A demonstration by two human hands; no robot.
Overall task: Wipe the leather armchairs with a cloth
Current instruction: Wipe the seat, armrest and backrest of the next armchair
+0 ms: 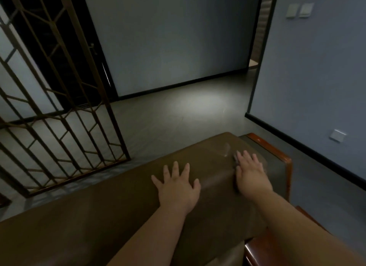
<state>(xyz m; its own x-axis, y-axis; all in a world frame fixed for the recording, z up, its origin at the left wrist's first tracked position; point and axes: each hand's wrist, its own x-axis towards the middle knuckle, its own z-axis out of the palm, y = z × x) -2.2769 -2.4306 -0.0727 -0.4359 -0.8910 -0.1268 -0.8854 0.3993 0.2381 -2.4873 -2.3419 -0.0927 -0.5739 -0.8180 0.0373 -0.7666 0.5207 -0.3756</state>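
A brown leather armchair back (103, 222) fills the lower part of the head view, its top running from lower left to upper right. My left hand (178, 186) lies flat on the top of the back, fingers spread and straight. My right hand (250, 175) presses flat near the right end of the back, on a thin grey cloth (235, 160) whose edge shows beside my fingers. A wet, shiny streak (225, 150) sits just beyond that hand. Most of the cloth is hidden under my palm.
The chair has a red-brown wooden armrest frame (285, 156) on the right. A bronze lattice screen (59, 127) stands to the left. Grey floor (188, 111) stretches ahead to a wall and a doorway. A blue wall with a socket (337, 136) is on the right.
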